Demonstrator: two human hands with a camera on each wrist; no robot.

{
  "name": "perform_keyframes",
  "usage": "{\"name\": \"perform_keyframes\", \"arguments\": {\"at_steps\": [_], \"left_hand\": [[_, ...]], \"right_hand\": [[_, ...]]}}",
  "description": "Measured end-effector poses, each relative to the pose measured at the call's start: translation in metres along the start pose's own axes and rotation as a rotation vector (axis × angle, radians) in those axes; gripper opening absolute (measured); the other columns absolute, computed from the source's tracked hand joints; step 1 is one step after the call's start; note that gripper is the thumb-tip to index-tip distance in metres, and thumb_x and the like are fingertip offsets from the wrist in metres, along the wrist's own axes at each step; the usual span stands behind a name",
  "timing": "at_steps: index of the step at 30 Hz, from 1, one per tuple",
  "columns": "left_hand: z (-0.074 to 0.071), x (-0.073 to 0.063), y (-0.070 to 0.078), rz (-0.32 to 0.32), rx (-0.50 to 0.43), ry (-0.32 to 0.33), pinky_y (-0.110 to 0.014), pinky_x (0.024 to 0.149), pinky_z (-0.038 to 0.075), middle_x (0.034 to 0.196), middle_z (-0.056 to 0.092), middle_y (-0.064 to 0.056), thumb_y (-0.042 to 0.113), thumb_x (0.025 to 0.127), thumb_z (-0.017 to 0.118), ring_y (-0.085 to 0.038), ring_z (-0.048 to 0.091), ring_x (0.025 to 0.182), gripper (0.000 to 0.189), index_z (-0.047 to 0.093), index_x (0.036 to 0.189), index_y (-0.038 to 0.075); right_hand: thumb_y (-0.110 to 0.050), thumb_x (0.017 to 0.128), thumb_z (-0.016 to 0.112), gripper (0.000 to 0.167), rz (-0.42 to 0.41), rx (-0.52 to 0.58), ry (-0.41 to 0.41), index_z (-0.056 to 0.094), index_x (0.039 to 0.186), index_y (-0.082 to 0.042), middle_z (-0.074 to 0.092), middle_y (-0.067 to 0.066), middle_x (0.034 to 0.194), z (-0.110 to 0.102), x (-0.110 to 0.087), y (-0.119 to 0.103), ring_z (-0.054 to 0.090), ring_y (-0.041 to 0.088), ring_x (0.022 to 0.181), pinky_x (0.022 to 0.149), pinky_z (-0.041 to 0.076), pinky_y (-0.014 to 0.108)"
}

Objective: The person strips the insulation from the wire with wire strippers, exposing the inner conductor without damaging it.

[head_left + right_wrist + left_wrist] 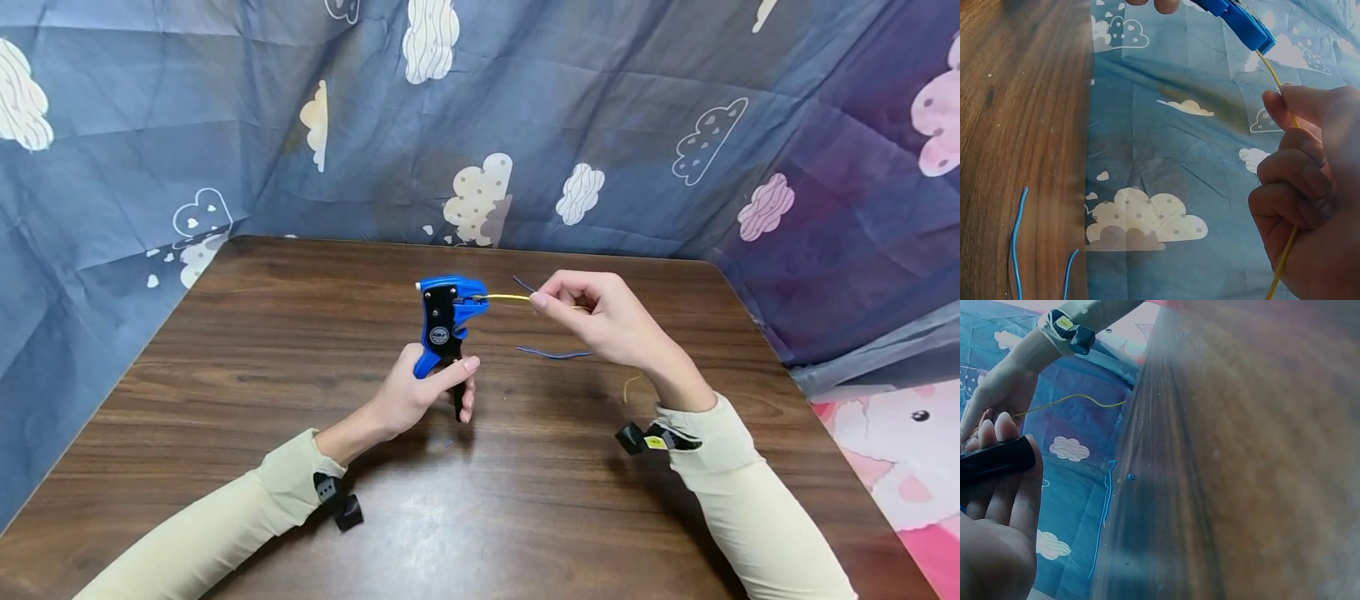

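Left hand point(408, 396): curled round the wire stripper point(441, 323)
Wire stripper: upright between the counter's point(225, 375) left and right edges, a yellow wire point(508, 297) in its nose
Right hand point(609, 318): pinching that yellow wire
Blue wires point(553, 355): toward the counter's far edge

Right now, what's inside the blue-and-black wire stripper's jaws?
The yellow wire runs from the right hand into the front of the wire stripper. Its tip is covered there, so how deep it sits can't be seen.
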State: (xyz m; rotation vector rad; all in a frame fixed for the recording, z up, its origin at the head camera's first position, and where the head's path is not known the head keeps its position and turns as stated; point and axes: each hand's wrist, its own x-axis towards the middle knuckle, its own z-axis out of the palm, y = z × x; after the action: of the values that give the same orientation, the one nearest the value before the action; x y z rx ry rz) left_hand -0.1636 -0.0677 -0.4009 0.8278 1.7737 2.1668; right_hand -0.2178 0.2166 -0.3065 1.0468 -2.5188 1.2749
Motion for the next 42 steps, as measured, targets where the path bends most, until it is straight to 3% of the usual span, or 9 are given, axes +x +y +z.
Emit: {"name": "perform_keyframes", "arguments": {"at_steps": [19,30,42], "left_hand": [[-0.0012,0.0002,-0.0028,0.008,0.022,0.000,-0.052,0.063,0.067,0.073,0.065,-0.022,0.019,0.111,0.062,-0.034,0.068,0.058,0.028,0.063,0.093,-0.003],[-0.0020,0.0005,-0.0006,-0.015,0.015,0.014,-0.061,0.069,0.068,0.078,0.071,-0.024,0.021,0.111,0.063,-0.036,0.077,0.065,0.030,0.064,0.095,-0.004],[0.0002,0.0003,-0.0008,-0.024,0.038,0.018,-0.057,0.065,0.068,0.077,0.067,-0.024,0.022,0.111,0.063,-0.036,0.072,0.060,0.030,0.060,0.101,-0.006]], "right_hand": [[-0.020,0.104,0.075,0.015,-0.023,-0.007,-0.006,0.080,0.096,-0.031,0.041,-0.004,0.060,-0.0017,-0.0004,-0.0040,0.036,0.011,0.053,0.046,0.025,0.030],[-0.020,0.104,0.076,0.015,-0.034,-0.024,-0.018,0.080,0.095,-0.031,0.041,-0.004,0.060,-0.0056,0.0012,-0.0034,0.036,0.011,0.052,0.045,0.026,0.030],[-0.023,0.103,0.078,0.014,-0.017,-0.040,-0.036,0.079,0.094,-0.034,0.041,-0.006,0.060,-0.0085,-0.0014,-0.0049,0.035,0.010,0.053,0.046,0.024,0.030]]}}
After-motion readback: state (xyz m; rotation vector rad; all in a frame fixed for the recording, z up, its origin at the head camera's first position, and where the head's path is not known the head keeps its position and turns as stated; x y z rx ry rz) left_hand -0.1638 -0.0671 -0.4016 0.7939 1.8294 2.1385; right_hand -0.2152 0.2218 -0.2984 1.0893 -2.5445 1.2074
